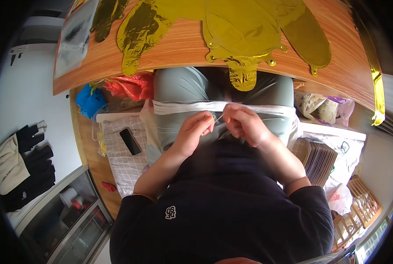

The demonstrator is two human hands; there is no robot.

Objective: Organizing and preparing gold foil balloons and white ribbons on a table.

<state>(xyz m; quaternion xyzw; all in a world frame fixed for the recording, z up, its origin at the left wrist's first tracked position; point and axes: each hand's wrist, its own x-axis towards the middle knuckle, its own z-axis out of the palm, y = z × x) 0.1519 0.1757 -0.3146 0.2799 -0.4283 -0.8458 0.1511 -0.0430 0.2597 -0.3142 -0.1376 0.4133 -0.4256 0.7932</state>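
Across my thighs lies a bundle of white string (179, 107), spread from one leg to the other, with a few loose strands on the grey-green trousers. My left hand (195, 132) is closed in a pinch just below the bundle, with a thin strand of string at its fingertips. Close beside it, my right hand (244, 124) is curled nearly into a fist, and a fine strand shows between the two hands. Flat gold foil balloons (242, 26) lie on the wooden table (174, 48) ahead of me. One foil tab hangs over the table edge above my lap.
A black phone (130, 141) rests on the checked cloth to my left, near red and blue plastic bags (130, 86). At my right is a stack of brown cards or boards (318, 163) on a cloth. A gold foil strip (376, 88) hangs off the table's right end.
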